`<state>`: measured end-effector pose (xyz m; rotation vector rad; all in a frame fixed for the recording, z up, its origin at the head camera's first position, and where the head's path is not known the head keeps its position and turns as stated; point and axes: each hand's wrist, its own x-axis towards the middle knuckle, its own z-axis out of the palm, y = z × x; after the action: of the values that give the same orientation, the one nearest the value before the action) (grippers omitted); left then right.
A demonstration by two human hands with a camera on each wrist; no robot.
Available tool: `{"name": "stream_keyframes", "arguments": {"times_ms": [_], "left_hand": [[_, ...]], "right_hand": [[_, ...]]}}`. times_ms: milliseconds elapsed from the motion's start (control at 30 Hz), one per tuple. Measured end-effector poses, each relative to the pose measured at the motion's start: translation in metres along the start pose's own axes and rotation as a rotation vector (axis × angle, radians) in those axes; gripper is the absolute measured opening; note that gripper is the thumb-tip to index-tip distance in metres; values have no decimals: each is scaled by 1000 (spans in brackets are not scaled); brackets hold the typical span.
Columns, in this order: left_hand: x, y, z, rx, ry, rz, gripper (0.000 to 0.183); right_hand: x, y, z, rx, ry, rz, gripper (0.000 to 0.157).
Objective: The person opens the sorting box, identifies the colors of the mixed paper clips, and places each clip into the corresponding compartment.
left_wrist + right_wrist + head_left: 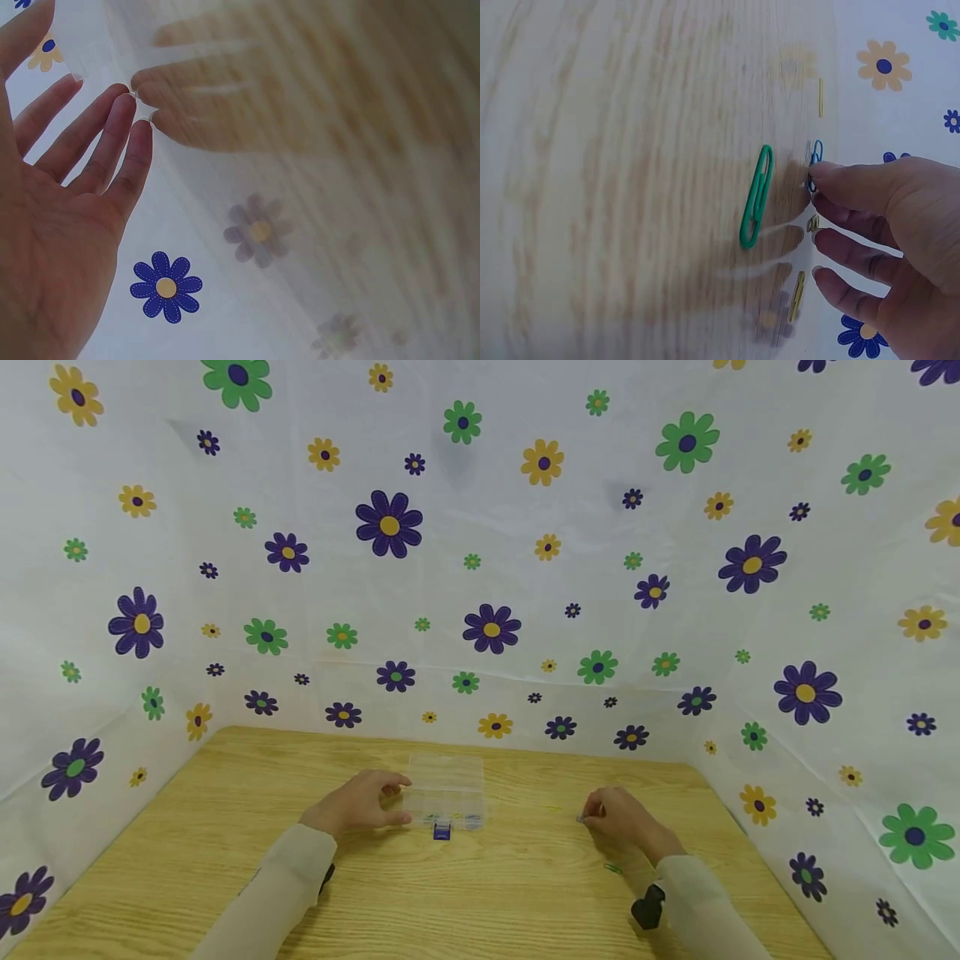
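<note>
In the head view, a clear plastic compartment box [447, 802] lies with its lid [446, 772] raised at the back; small coloured clips show in its front compartments. My left hand [358, 804] is at the box's left side, thumb and fingers spread along that edge. The left wrist view shows this hand [79, 176] with fingers nearly straight; the box is out of that view. My right hand [618, 816] pinches a blue paperclip [816, 154] between thumb and forefinger, close above the table. A green paperclip [757, 196] lies near this hand.
Yellow paperclips [796, 296] lie around the right hand, one of them farther off [821, 97]. A dark blue piece [442, 832] sits at the box's front edge. Flower-printed white sheeting [525, 710] borders the wooden table [480, 902] at the back and both sides.
</note>
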<state>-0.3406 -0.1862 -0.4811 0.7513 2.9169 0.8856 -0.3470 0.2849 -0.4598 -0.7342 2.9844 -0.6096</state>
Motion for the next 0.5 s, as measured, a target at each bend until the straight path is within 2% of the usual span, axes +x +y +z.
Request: {"name": "stream_keyframes", "arguments": {"times_ms": [500], "left_hand": [[0,-1,-1,1,-7,-1,71]], "right_hand": [[3,-5,3,46,-8,0,11]]}}
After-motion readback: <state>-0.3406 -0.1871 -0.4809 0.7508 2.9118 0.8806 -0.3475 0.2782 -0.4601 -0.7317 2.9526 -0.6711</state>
